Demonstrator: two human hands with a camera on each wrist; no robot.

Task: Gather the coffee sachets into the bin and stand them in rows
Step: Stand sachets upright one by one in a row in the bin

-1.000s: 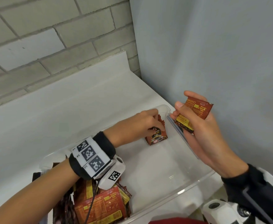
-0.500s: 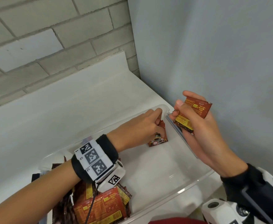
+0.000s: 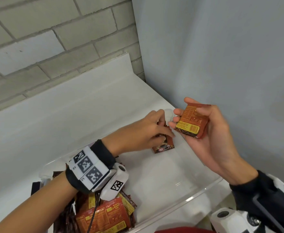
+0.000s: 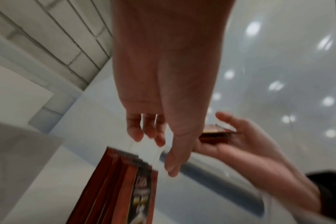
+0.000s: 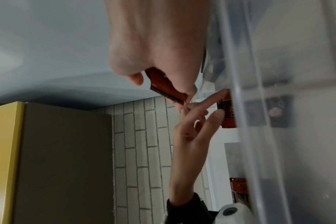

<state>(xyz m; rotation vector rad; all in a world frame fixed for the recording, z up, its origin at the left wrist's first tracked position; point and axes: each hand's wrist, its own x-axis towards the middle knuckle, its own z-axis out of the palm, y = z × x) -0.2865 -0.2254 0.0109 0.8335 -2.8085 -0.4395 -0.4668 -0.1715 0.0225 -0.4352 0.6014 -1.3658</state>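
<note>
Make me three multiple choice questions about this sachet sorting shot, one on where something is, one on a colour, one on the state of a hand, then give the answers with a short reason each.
1. Where do the standing sachets stand in the clear bin?
A. At its far end, by the grey wall
B. Outside it, on the counter
C. On top of the loose pile

2. What colour is the block on the back of the stack in the right hand?
A. Blue
B. Yellow
C. Green

3. What is the left hand doing?
A. Gripping the bin's rim
B. Lying flat on the counter
C. Reaching over the standing sachets, fingers loose

Answers: 1 A, the head view shows them upright at the far end, apart from the loose pile at the near end. 2 B, a yellow block crosses the stack's lower part. 3 C, the left wrist view shows the fingers spread above the sachets' top edges, gripping nothing.
</note>
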